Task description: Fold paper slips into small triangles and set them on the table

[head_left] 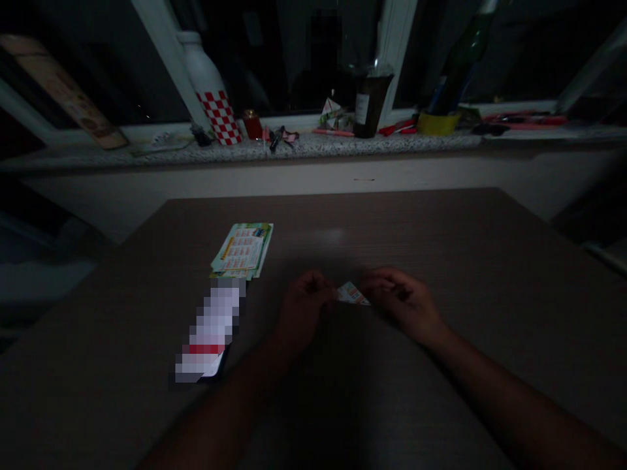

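Note:
Between my two hands is a small folded piece of printed paper (351, 294), roughly triangular, just above or on the dark wooden table (441, 398). The curled fingers of my left hand (307, 301) pinch its left corner. On its right side, my right hand (402, 299) has its fingers and thumb closed at the other corner. Fingertips on both sides are dim and partly hidden. Left of my hands lies a stack of printed paper sheets (241, 249) with green edges and rows of red print. A phone (213, 333) with a lit, pixelated screen lies just below the stack.
Behind the table runs a speckled stone windowsill (313, 145). On it stand a white bottle with red checks (214, 91), a dark plastic cup (371, 104), a green bottle (460, 62), a small red jar (251, 124) and a leaning patterned tube (66, 91).

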`<action>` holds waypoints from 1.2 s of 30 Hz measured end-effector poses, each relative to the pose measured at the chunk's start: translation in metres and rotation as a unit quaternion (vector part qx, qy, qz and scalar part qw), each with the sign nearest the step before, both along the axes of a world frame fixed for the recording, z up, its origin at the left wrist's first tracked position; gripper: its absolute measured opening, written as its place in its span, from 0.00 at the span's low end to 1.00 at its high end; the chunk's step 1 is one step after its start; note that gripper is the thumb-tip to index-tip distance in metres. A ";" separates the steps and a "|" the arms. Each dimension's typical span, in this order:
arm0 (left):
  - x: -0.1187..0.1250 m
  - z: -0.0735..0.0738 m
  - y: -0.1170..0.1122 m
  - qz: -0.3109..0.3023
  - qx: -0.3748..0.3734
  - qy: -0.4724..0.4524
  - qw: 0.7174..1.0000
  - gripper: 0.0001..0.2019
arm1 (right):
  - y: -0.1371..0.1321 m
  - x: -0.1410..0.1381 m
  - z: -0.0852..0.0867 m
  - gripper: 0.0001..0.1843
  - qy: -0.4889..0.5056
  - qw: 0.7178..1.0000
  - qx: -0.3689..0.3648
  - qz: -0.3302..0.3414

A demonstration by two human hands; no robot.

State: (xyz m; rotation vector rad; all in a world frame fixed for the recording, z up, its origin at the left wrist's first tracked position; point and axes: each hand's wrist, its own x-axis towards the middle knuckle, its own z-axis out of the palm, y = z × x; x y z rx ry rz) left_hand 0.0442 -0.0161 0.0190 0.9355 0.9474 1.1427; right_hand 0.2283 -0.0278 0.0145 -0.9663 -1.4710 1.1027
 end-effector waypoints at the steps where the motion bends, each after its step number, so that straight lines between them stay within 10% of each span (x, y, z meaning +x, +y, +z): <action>1: 0.000 0.001 0.000 -0.008 -0.024 -0.015 1.000 0.09 | 0.000 0.002 0.000 0.11 -0.018 1.000 0.022 0.006; 11: 0.000 0.006 -0.002 -0.128 -0.151 -0.065 0.978 0.06 | 0.001 0.007 0.003 0.10 -0.212 0.952 0.213 0.060; 15: -0.002 0.012 -0.005 -0.089 -0.004 0.131 0.987 0.05 | 0.000 0.010 0.005 0.07 -0.227 0.955 0.191 0.030; 23: -0.005 0.018 -0.015 -0.014 0.338 0.358 0.870 0.03 | 0.000 0.008 0.008 0.06 -0.233 0.958 0.159 0.044; 36: -0.005 0.013 -0.013 -0.031 0.367 0.387 0.845 0.03 | -0.002 0.002 0.010 0.07 -0.216 0.960 0.171 0.057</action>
